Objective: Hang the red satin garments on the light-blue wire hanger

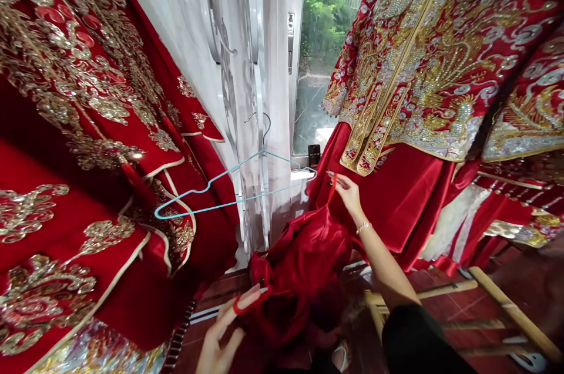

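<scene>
A crumpled red satin garment hangs between my hands, low in the middle. My right hand pinches a thin red strap at the garment's upper end. Hooked over the fingers of my left hand is another red loop, at the lower left of the cloth. Above the garment, a light blue wire hanger hangs with nothing on it, in front of a white scrollwork stand. The right end of the hanger is close to my right hand. Folds hide the garment's full shape.
Red embroidered clothes fill the left side. A beaded red jacket hangs over a red satin skirt on the right. A phone stands by the window. A bamboo chair is at lower right.
</scene>
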`<action>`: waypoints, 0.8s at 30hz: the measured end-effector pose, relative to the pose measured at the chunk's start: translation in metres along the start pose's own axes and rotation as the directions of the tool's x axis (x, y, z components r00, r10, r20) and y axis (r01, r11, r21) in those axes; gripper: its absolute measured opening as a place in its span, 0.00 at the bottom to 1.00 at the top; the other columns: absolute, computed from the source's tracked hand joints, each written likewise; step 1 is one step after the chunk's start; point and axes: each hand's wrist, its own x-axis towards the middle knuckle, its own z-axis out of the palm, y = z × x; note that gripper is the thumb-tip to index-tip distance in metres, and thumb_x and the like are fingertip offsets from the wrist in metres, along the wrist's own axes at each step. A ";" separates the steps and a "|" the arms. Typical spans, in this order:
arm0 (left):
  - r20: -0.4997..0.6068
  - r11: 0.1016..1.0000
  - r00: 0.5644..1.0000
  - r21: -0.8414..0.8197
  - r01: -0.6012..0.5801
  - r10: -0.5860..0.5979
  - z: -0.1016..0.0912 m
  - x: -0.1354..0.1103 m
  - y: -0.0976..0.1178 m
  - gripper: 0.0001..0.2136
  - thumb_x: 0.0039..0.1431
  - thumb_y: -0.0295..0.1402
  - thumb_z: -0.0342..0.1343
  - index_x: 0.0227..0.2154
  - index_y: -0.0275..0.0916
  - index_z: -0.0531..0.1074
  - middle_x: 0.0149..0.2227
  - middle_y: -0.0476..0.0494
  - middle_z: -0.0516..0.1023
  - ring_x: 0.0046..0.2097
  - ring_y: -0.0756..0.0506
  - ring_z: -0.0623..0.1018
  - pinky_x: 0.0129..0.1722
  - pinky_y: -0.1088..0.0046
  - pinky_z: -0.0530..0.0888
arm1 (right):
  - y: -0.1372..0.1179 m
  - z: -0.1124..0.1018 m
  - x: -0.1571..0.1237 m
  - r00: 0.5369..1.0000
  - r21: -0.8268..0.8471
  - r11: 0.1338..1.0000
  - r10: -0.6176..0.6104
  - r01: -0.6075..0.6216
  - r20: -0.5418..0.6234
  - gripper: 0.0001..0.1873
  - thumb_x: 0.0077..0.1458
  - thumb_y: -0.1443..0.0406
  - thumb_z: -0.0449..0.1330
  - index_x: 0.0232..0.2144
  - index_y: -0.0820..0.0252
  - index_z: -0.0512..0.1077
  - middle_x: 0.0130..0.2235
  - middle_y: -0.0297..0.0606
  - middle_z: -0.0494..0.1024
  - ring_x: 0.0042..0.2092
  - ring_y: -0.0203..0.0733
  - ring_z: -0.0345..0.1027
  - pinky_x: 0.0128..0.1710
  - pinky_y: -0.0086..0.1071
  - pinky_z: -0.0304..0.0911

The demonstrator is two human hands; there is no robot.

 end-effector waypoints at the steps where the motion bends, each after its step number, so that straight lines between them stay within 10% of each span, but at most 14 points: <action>1: 0.045 1.000 0.999 -0.010 0.004 -0.004 0.004 -0.002 0.003 0.17 0.52 0.38 0.57 0.44 0.44 0.84 0.53 0.40 0.82 0.61 0.35 0.75 0.65 0.56 0.68 | -0.001 0.006 0.013 0.999 0.017 1.000 0.002 -0.002 0.046 0.25 0.42 0.49 0.70 0.39 0.59 0.77 0.48 0.49 0.83 0.52 0.52 0.77 0.60 0.49 0.68; 8: 0.204 0.984 0.975 -0.128 0.120 -0.092 0.003 -0.008 0.021 0.24 0.52 0.30 0.53 0.51 0.46 0.80 0.56 0.46 0.79 0.62 0.38 0.75 0.68 0.55 0.63 | -0.014 0.051 0.046 0.973 0.011 1.000 -0.015 0.012 0.231 0.21 0.38 0.54 0.71 0.34 0.58 0.77 0.37 0.41 0.84 0.40 0.45 0.79 0.48 0.42 0.73; 18: 0.083 0.977 0.981 -0.115 0.181 -0.173 -0.027 0.005 0.017 0.18 0.48 0.36 0.59 0.43 0.43 0.84 0.49 0.41 0.84 0.59 0.32 0.77 0.66 0.54 0.65 | -0.063 0.038 0.006 0.946 -0.046 0.996 -0.060 0.078 0.317 0.20 0.42 0.54 0.71 0.37 0.58 0.79 0.38 0.42 0.84 0.41 0.48 0.79 0.46 0.41 0.74; 21: 0.010 0.976 0.983 -0.114 0.186 -0.186 -0.046 0.012 0.029 0.22 0.51 0.38 0.60 0.49 0.42 0.81 0.47 0.40 0.85 0.56 0.32 0.79 0.65 0.53 0.66 | -0.092 0.042 0.013 0.851 -0.159 0.984 0.015 0.080 0.525 0.17 0.47 0.53 0.68 0.35 0.59 0.77 0.33 0.39 0.83 0.32 0.43 0.78 0.37 0.36 0.74; 24: 0.006 0.958 0.975 -0.180 0.221 -0.224 -0.061 0.026 0.047 0.25 0.50 0.43 0.63 0.52 0.40 0.79 0.51 0.37 0.83 0.53 0.33 0.81 0.64 0.51 0.68 | -0.117 0.040 0.020 0.658 -0.309 0.945 0.166 0.106 0.735 0.14 0.54 0.54 0.64 0.32 0.60 0.75 0.23 0.32 0.76 0.21 0.37 0.71 0.27 0.32 0.68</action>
